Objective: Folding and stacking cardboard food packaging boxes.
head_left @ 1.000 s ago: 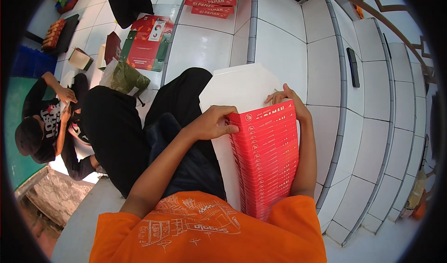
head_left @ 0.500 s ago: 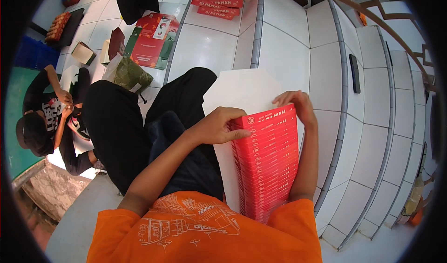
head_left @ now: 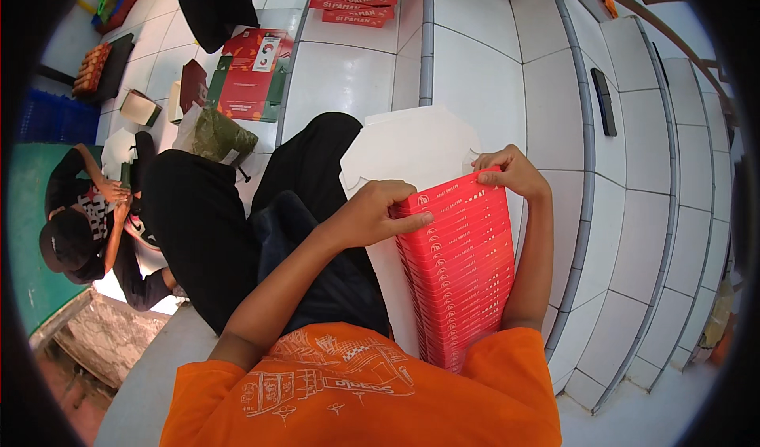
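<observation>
A tall stack of red cardboard boxes (head_left: 457, 281) stands against my body, their red front panels piled in tight layers. The top box (head_left: 453, 194) has a white inner panel (head_left: 416, 142) spreading away from me beyond its red front wall. My left hand (head_left: 381, 214) is closed on that wall's left corner, thumb across the front and fingers behind. At the right corner my right hand (head_left: 513, 172) pinches the same wall, its thumb on the red face. The fingers behind the wall are partly hidden.
White tiled steps (head_left: 633, 170) run along the right, with a dark phone-like object (head_left: 603, 103) on one. More red boxes (head_left: 351, 0) sit ahead. Leftward lie a bag of green stuff (head_left: 218, 134), a flat red-green carton (head_left: 249, 75), and a seated person in a cap (head_left: 67, 241).
My right hand has shifted from behind the top box's right corner onto its front, thumb now against the red face. My left hand keeps its hold. The whole view has shifted slightly.
</observation>
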The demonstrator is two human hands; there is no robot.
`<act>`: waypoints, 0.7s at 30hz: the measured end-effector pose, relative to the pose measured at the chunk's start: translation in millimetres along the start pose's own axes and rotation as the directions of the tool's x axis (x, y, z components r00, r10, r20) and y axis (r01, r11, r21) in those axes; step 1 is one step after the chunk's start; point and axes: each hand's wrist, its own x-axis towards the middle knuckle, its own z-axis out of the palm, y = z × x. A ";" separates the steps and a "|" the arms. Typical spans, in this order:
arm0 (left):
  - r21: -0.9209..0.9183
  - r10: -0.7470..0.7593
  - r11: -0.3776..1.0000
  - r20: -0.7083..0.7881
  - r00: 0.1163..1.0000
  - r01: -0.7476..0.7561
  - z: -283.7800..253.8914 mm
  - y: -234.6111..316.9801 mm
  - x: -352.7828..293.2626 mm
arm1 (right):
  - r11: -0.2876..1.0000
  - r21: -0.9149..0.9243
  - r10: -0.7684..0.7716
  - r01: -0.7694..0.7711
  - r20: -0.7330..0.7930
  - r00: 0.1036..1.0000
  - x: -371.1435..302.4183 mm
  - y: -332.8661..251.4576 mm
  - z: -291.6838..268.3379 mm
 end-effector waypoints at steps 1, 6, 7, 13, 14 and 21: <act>-0.046 0.020 0.999 -0.010 1.000 -0.020 1.9 -1.1 1.0 | 0.999 0.034 -0.018 0.018 -0.012 1.000 -0.6 -1.5 1.1; -0.010 0.201 0.979 -0.110 0.973 -0.203 9.2 -23.3 6.8 | 0.991 0.090 -0.099 0.098 0.009 0.995 0.1 14.7 -8.6; 0.093 0.269 0.961 -0.088 0.959 -0.260 10.5 -30.4 7.5 | 0.992 0.063 -0.110 0.107 0.037 0.993 3.9 21.8 -5.6; 0.074 0.390 0.919 -0.310 0.867 -0.387 23.2 -23.6 13.6 | 0.977 0.096 -0.195 0.189 0.056 0.979 2.2 32.1 -14.4; 0.033 0.294 0.955 -0.239 0.926 -0.294 25.6 -22.7 16.1 | 0.983 0.094 -0.162 0.156 0.065 0.985 -1.7 33.6 -20.0; 0.056 0.212 0.977 -0.235 0.949 -0.205 56.1 -40.3 31.4 | 0.996 0.082 0.014 -0.022 0.102 0.995 -6.0 45.1 -39.1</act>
